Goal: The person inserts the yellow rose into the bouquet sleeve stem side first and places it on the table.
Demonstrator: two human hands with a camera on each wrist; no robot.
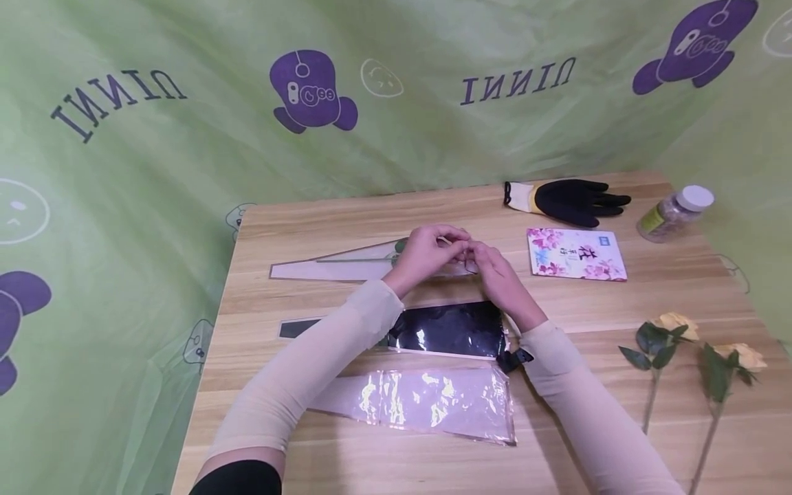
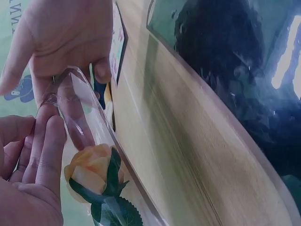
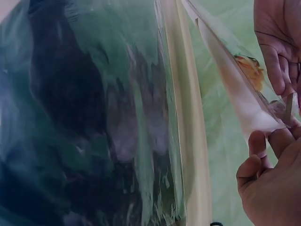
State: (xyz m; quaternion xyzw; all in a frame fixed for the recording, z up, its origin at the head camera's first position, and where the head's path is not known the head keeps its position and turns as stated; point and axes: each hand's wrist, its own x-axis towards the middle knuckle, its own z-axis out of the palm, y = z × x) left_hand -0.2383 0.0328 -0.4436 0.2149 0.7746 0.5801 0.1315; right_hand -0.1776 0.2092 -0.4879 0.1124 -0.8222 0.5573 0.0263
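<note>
A tapered single-flower sleeve (image 1: 297, 271), clear and white with a darker border, lies at the back with a rose stem (image 1: 353, 260) along it. Its yellow rose head (image 2: 91, 172) shows inside the clear film near the wide end. My left hand (image 1: 430, 251) pinches the film at the sleeve's mouth. Opposite it, my right hand (image 1: 500, 278) holds the mouth's edge between thumb and fingers. The two hands nearly meet and hide most of the rose in the head view. A black sleeve (image 1: 452, 330) lies nearer, below the hands.
A shiny pale sleeve (image 1: 433, 402) lies at the front. To the right are a flowered card (image 1: 577, 254), a black glove (image 1: 575, 201), a white-capped jar (image 1: 671, 214) and two loose yellow roses (image 1: 677, 324), (image 1: 745, 356). A green printed cloth (image 1: 421, 151) hangs behind the table.
</note>
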